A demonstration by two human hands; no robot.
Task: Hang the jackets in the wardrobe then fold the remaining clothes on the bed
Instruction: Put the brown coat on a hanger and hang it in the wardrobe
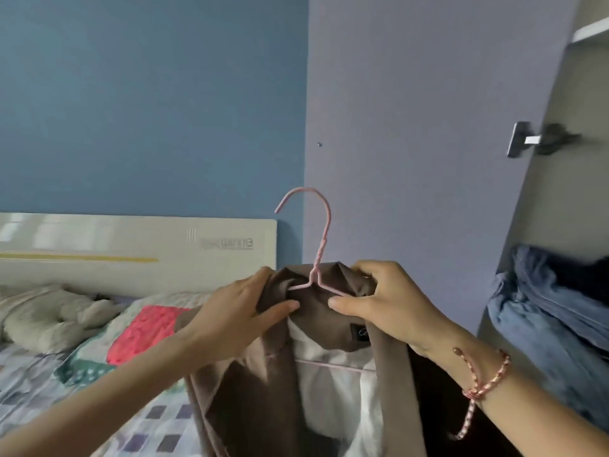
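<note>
While left hand [237, 313] and right hand [392, 311] grip the brown jacket [240, 397], its collar hides the arms of the pink hanger [325, 232].

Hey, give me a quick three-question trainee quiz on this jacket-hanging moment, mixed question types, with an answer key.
1. True or false: the pink wire hanger hangs on a rail.
2. The brown fabric jacket is gripped by: A one hand, B both hands, C neither hand.
3. Fill in: the pile of blue clothes lies inside the open ____.

Key
1. False; its hook is free in the air.
2. B; left hand and right hand grip the collar.
3. wardrobe.
</note>
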